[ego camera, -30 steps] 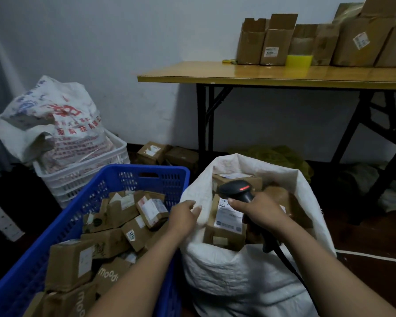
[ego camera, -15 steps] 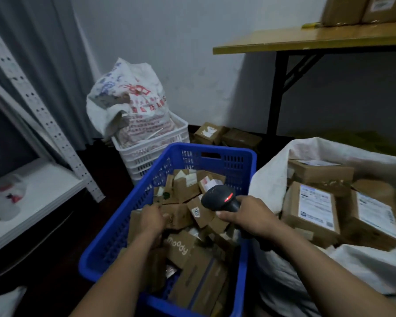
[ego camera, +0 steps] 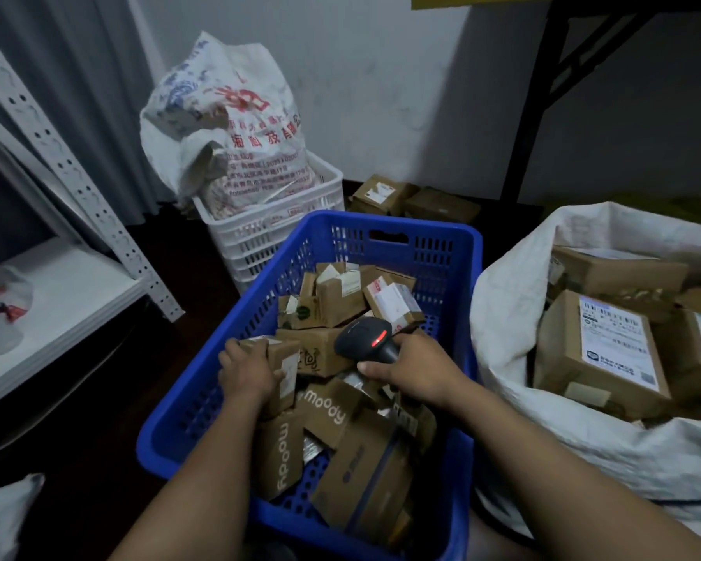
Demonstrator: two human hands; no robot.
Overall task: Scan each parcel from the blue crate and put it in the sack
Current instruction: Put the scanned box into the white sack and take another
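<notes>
Down in the blue plastic crate, the left hand is curled round a small brown cardboard parcel with a white label on its side. The parcel sits at the left of the pile, so it's not out of the crate yet.

The right hand is clenched on the handle of a black handheld barcode scanner. A red light glows on top of the scanner's head, and the head hangs over the pile just beside the held parcel.

The rest of the crate is a jumble of brown cardboard boxes, a few with "moody" printed in white, tipped every which way.

Right next to the crate, on the right, is the big white woven sack. Its mouth is open and it's got bigger stuff in it, like a brown carton with a white shipping label lying face up near the front.

Behind the blue crate is a white slotted plastic crate with a crumpled white bag with red and blue print stuffed into it. A couple of brown boxes sit on the dark floor by the wall. Off to the left there's a white perforated metal shelf. The black leg of a surface shows at top right.
</notes>
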